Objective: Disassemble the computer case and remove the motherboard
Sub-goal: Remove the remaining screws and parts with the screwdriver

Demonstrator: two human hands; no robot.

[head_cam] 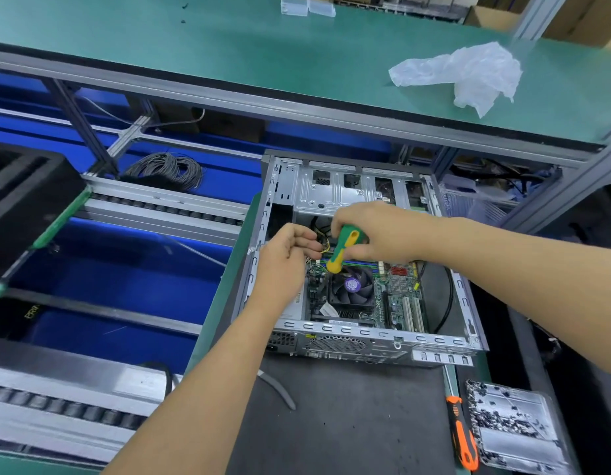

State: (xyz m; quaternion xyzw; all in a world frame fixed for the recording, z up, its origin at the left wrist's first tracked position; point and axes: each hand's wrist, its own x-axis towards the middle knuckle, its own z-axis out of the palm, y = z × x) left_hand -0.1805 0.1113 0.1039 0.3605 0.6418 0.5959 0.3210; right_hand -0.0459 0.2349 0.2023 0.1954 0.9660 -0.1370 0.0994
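Nearest, below and right of both hands: orange screwdriver (463,437) lying on the dark mat (348,423), unused; just right of it a clear tray (516,426) holding many small dark screws. Grey pliers (280,389) lie on the mat under the left forearm.

Case (365,337) lies on its side, open face up, side panel off. Motherboard (396,293) is seated in the case floor, directly below the hands; CPU fan (352,289) sits just under the right hand.

Left hand (287,255): fingers curled, tips close to the yellow wires (326,246) beside the board's far-left corner. Cannot tell whether it pinches a wire or connector.

Right hand (382,231): wrapped around the green-yellow screwdriver (343,250). Handle butt points toward the camera, shaft runs away and is hidden behind the hands. Tip contact not visible.

Judgement: step in hand is clearing cables or a screw at the board's far-left corner; board not yet free. Next move likely needs the wires held aside by the left hand, and the tip seated square before turning.

Beyond the hands: drive bays (334,190) at the case's far end. Farther, upper bench with crumpled plastic bag (468,73).
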